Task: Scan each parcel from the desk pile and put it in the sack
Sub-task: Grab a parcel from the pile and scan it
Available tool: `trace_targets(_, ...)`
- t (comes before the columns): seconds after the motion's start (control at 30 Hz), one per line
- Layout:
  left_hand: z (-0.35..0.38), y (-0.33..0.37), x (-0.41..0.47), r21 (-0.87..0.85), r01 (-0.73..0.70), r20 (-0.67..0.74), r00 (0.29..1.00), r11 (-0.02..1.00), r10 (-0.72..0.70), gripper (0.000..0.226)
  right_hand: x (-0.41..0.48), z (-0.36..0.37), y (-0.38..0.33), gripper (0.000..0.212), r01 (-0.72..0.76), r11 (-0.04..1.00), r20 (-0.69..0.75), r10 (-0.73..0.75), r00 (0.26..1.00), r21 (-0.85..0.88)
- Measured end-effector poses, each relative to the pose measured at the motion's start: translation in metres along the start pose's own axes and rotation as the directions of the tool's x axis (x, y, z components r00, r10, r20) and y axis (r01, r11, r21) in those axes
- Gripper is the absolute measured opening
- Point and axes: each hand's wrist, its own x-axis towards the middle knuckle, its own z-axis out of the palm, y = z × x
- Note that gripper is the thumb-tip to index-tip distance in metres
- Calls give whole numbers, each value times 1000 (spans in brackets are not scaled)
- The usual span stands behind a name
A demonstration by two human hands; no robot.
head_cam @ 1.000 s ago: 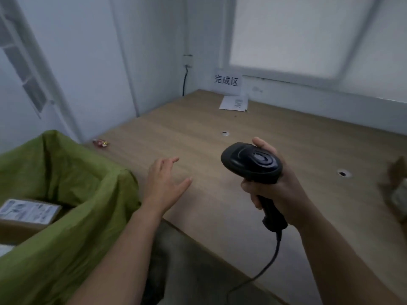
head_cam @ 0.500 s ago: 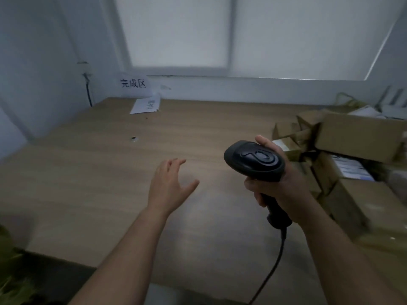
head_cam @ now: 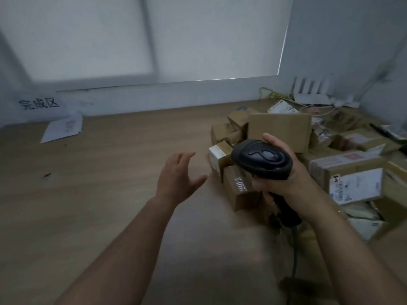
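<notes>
A pile of cardboard parcels (head_cam: 279, 133) covers the right side of the wooden desk (head_cam: 99, 194). My right hand (head_cam: 279, 179) grips a black barcode scanner (head_cam: 262, 159) by its handle, held over the pile's left edge. A small brown box (head_cam: 240, 190) lies just below the scanner's head, beside a white-labelled box (head_cam: 218, 154). My left hand (head_cam: 178, 179) hovers empty above the desk with its fingers spread, a short way left of those boxes. The sack is out of view.
A white paper sheet (head_cam: 61, 129) lies at the back left under a wall sign (head_cam: 38, 103). A white router (head_cam: 310, 93) and loose cables sit in the back right corner. The scanner's cable (head_cam: 294, 256) hangs down toward the desk's near edge.
The view has swung right, away from the green sack and onto the parcel pile. Both hands kept their poses, the left one now close to the pile.
</notes>
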Motion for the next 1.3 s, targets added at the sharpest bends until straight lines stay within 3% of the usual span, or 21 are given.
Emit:
trace_targets(0.4, 80, -16, 115, -70, -41, 324, 944, 997, 61, 75, 79, -19, 44, 91, -68, 995, -111, 76, 991, 77)
trace_targets(0.77, 140, -29, 167, 4, -50, 478, 877, 999, 42, 79, 100, -22, 80, 90, -173, 984, -176, 177, 968, 35)
trace_targets(0.87, 133, -40, 161, 48, 32, 475, 879, 998, -51, 95, 99, -15, 80, 90, -172, 985, -173, 172, 970, 13)
trace_targets(0.93, 124, -50, 152, 1, 177, 486, 860, 984, -155, 103, 98, -10, 79, 90, -171, 985, -158, 170, 973, 11)
trace_targets(1.13, 82, -80, 81, -113, 595, 499, 727, 796, -472, 120, 85, 10, 75, 89, -137, 989, -67, 141, 988, 57)
trace_targets(1.23, 75, -95, 36, -275, 761, 504, 635, 588, -586, 119, 77, 21, 79, 89, -128, 988, -41, 132, 990, 90)
trace_targets(1.3, 70, -98, 8, -377, 831, 528, 556, 410, -641, 102, 73, 28, 81, 88, -132, 986, -13, 134, 991, 99)
